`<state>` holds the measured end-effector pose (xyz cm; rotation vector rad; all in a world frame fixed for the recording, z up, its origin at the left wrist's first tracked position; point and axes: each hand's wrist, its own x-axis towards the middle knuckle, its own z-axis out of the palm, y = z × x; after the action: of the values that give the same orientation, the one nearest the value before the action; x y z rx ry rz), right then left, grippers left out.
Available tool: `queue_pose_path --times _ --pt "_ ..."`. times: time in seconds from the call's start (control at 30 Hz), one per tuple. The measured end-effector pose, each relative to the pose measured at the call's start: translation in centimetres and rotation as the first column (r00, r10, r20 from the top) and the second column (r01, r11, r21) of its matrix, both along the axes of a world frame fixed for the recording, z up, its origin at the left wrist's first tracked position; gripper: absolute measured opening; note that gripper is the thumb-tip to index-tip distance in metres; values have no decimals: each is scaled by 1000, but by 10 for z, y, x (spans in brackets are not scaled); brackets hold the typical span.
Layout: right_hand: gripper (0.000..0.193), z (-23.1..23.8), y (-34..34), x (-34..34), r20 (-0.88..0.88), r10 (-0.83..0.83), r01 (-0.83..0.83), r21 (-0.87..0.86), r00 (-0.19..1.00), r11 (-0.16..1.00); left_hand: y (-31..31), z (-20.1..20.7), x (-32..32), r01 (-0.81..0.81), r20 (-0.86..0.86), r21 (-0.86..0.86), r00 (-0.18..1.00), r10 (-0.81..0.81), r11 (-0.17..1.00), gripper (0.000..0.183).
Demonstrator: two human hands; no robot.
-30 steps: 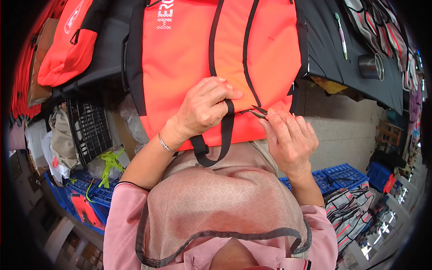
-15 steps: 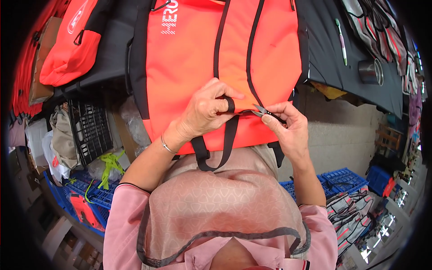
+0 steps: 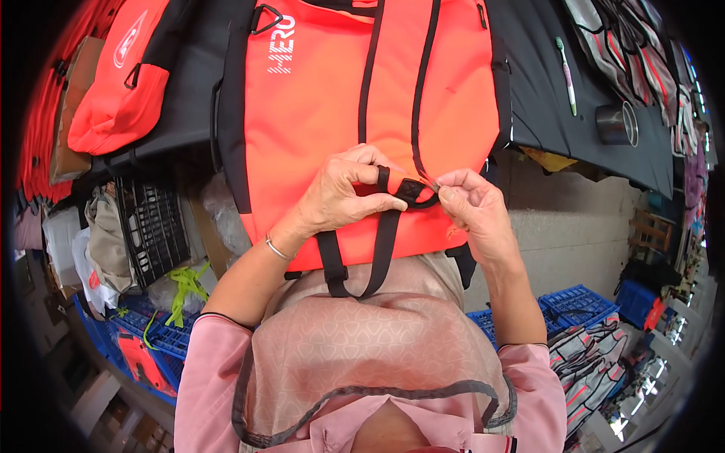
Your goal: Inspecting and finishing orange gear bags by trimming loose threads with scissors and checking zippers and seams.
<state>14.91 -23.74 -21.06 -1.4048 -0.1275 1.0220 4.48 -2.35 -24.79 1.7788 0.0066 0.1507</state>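
Two bare hands work on one big orange bag (image 3: 310, 143), which lies on the black table (image 3: 536, 98) and hangs past its front edge to the person's lap. The left hand (image 3: 336, 192), with one shiny bracelet (image 3: 277, 248) on its wrist, has thumb and fingers pressed on the low end of one orange strap (image 3: 394, 98). The right hand (image 3: 482, 215) has its fingertips together at that strap's edge, but what they pinch is too small to tell. Two black edges run down the strap. One black band (image 3: 385, 245) makes a loop below it. A second orange bag (image 3: 113, 109) lies at the upper left, apart from the big one. One toothbrush (image 3: 566, 79) and one metal cup (image 3: 616, 124) are on the right part of the table, well apart from the hands. A strip of black table shows between the big bag's right edge and the toothbrush. Past the front edge, grey floor (image 3: 559, 208) shows to the right of the right hand, down to a blue crate (image 3: 578, 303). White stripy letters (image 3: 280, 45) run sideways up the big bag's upper left, and the second bag has one white oval mark (image 3: 130, 39).
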Motion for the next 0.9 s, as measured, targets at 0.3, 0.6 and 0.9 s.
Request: queue_pose_path --times 0.3,0.6,0.9 --pt "20 24 -4 -9 561 13 138 -225 828 965 -1 2 0 -26 -60 -89 998 21 996 31" --pt "22 26 5 -13 951 252 97 -272 181 957 -2 0 0 -37 -29 -32 999 36 999 29" --pt "20 22 10 -9 966 256 95 -257 23 962 -2 2 2 -42 -29 -24 999 41 999 29"
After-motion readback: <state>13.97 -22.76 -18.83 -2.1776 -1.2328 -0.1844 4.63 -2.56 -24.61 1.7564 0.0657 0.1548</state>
